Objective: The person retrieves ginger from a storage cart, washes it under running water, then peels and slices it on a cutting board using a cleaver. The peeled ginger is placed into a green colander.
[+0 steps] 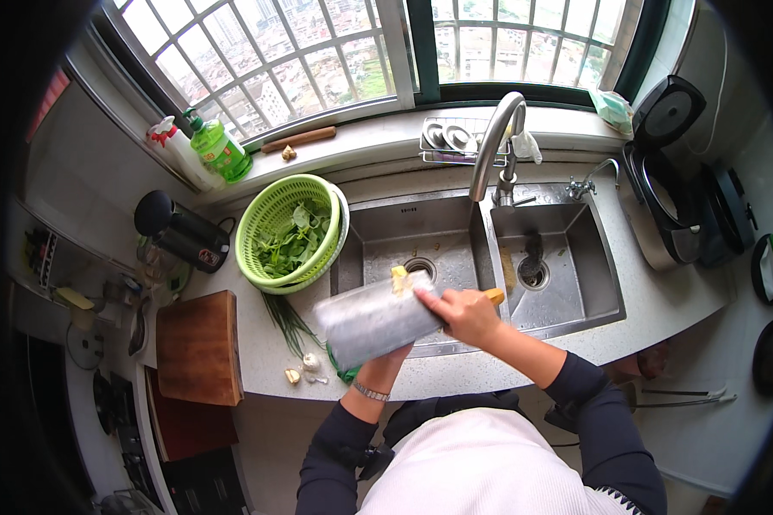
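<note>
My right hand point(470, 315) grips the yellowish handle of a broad cleaver point(373, 322), held tilted over the front of the left sink basin point(386, 251). The blade is slightly blurred. A yellow piece, apparently peeled ginger point(399, 273), shows at the blade's far edge, with pale bits stuck to the metal beside it. My left hand point(396, 359) reaches in under the blade. Its fingers are hidden, so what they hold cannot be seen. A garlic bulb point(311, 362) and a smaller garlic piece point(292, 376) lie on the counter left of my left wrist.
Leafy greens fill a green colander point(248, 241) left of the sink. Scallions point(290, 322) lie below it. A wooden cutting board point(196, 347) and black kettle point(183, 232) stand farther left. The faucet point(489, 148) arches over the divider; a rice cooker point(660, 206) stands open-lidded at right.
</note>
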`<action>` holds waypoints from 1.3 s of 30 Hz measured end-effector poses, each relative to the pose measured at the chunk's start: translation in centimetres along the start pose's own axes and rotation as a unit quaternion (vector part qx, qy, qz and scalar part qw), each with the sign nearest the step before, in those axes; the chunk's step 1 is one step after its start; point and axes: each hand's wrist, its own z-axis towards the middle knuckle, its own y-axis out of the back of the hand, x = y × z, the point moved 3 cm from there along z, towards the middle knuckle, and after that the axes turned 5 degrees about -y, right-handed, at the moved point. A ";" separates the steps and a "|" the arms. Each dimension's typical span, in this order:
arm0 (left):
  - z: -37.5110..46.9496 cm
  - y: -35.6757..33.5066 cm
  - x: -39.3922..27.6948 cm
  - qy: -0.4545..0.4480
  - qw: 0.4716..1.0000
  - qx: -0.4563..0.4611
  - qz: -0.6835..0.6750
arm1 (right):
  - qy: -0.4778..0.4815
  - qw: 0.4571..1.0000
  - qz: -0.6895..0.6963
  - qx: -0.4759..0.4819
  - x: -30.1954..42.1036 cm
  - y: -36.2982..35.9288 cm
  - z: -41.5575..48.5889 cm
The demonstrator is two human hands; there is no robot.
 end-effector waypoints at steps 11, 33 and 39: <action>-0.6 -0.3 -0.1 0.038 0.996 0.009 -0.083 | 0.045 0.996 -0.076 -0.031 0.4 -0.8 0.0; 2.8 1.2 -0.3 -0.041 0.996 -0.067 0.036 | 0.044 0.999 -0.002 -0.007 2.7 0.9 -1.1; 3.5 1.6 -0.1 -0.053 0.997 -0.048 0.014 | 0.050 0.999 -0.009 0.001 2.7 0.8 -1.0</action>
